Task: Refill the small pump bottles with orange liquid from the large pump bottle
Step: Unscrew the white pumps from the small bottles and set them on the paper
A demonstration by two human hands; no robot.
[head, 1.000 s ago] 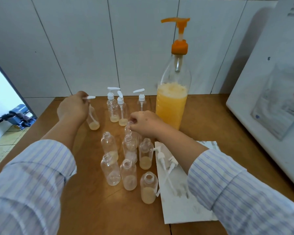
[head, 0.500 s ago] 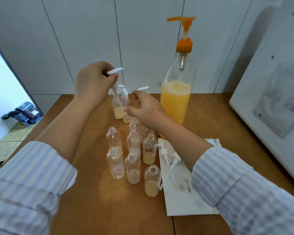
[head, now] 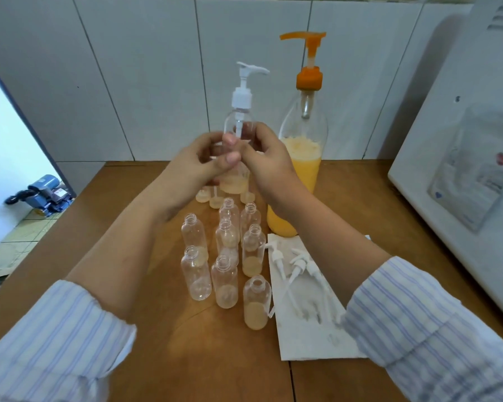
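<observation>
- The left hand (head: pixel 199 166) and the right hand (head: pixel 269 163) both curl their fingers round one small pump bottle (head: pixel 238 132), raised upright just left of the large pump bottle (head: pixel 301 158); its white pump is on and a pale layer sits at its bottom.
- Half a second ago the left hand alone carried this bottle while the right hand reached among the standing ones; now both grip it, higher and nearer the middle.
- Left of the large pump bottle's base stand eight open small bottles (head: pixel 226 281) without pumps, some with a little pale orange liquid.
- Behind them, under the hands, the bottoms of three more small bottles (head: pixel 216 201) show; their tops are hidden.
- The one large pump bottle stands on the wooden table (head: pixel 105 227) against the tiled wall, about half full of orange liquid, orange pump up.
- In front of the large pump bottle lies one white sheet (head: pixel 311 340) with three loose white pumps (head: pixel 295 265) on it.
- Right of the large pump bottle stands one white appliance (head: pixel 459 181).
</observation>
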